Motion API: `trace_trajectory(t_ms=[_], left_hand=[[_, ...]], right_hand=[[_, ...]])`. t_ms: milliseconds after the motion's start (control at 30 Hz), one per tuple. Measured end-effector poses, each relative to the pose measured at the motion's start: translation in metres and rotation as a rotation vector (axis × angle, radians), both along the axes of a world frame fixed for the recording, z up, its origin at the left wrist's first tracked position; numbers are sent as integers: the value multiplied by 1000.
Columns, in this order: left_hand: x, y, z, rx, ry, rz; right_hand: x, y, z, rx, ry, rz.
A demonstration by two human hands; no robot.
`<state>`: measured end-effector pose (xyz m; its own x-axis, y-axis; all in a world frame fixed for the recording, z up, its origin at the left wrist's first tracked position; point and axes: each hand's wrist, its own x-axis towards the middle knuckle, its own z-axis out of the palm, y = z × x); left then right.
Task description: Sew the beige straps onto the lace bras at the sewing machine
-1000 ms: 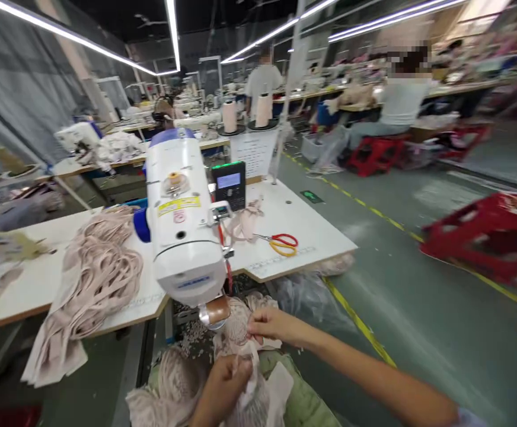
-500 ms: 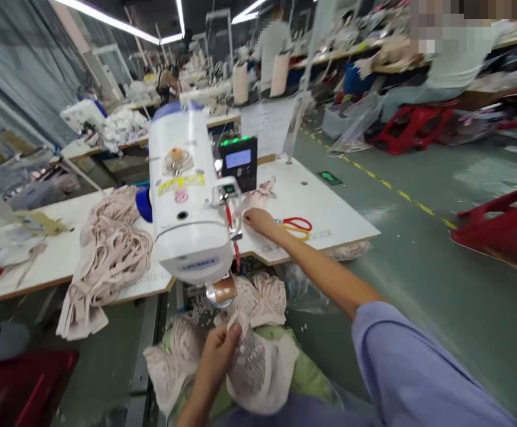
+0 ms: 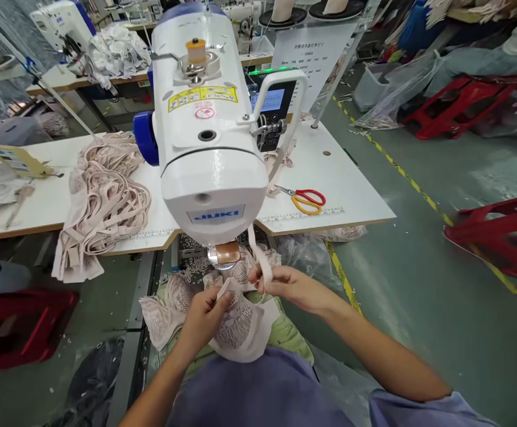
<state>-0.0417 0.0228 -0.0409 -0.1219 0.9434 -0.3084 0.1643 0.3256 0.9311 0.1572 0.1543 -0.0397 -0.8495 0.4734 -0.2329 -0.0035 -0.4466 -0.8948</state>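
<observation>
My left hand pinches the edge of a beige lace bra piece lying on my lap. My right hand pinches a pale strap that runs up and back toward the table. Both hands meet just below the head of a white sewing machine. More lace pieces lie under my left hand.
A heap of beige straps lies on the white table to the left, red-and-yellow scissors to the right. A control panel stands behind the machine. Red stools and a yellow floor line are on the right.
My right hand came back from the table beside the scissors, bringing a strap down to my lap. My head has moved closer and lower over the machine.
</observation>
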Motion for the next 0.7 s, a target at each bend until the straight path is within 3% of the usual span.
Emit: trace_trajectory(t_ms=[233,367,467,567,633,700], left_hand=[[0,-2,11,18,47,-116],[6,-4,13,207,149,-121],[19,-7,1,430,286,-3],[28,-9,-14,514,499,124],[24,-6,-16,560,602,119],[14,-1,-10,648,670,22]], right_hand=[[-27,-18,6,194,33,104],[-31,-25,7,315,-12,-24],[-33,-26,5,179,19,-136],[-34,-20,3,12,22,-167],[-33,-11,4,-35,-11,-147],[-31,1,7,-44,-26,-140]])
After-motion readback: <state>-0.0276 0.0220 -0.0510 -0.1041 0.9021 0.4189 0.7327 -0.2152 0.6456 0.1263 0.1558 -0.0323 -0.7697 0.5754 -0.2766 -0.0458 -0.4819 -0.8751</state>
